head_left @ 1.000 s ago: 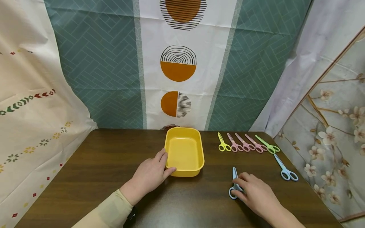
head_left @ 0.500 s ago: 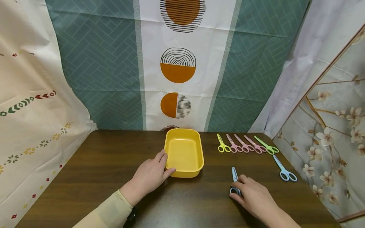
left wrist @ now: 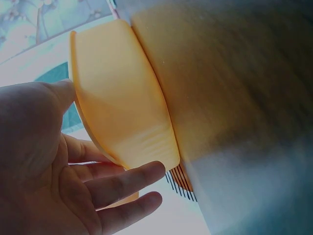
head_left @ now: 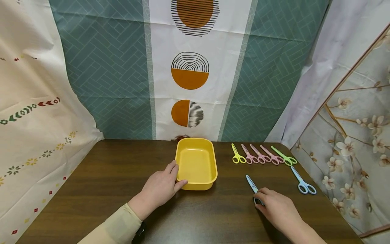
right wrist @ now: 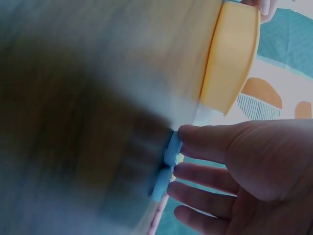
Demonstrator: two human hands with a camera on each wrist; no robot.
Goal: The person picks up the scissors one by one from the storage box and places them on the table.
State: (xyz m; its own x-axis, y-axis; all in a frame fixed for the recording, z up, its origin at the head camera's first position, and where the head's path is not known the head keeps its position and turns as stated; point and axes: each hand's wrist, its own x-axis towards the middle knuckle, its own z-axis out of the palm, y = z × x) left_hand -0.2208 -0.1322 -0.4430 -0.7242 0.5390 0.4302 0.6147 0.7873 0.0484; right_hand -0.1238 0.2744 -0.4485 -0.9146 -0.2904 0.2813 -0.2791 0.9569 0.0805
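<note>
On the table's centre stands a yellow rectangular tray [head_left: 196, 166], nothing lying in it. My left hand [head_left: 158, 188] holds its near left corner, thumb at the front rim and fingers along the left wall. Right of the tray, a pair of light blue scissors [head_left: 251, 184] lies with its blades pointing away and slightly left. My right hand [head_left: 278, 206] grips those scissors at the handles and hides part of them. In the right wrist view, the thumb and fingertips meet the blue handle loops [right wrist: 172, 149], close to the tabletop.
Along the back right lie yellow scissors [head_left: 238, 155], several pink scissors [head_left: 262, 156] and green scissors [head_left: 284, 157] in a row. Another blue pair [head_left: 304, 183] lies near the right table edge. Patterned cloths [head_left: 122, 84] hang behind and beside the dark wooden table [head_left: 122, 162].
The blue scissors under my right hand have turned, handles shifting right and the tip swinging left. My right hand has moved slightly right. Left hand and tray hold their place.
</note>
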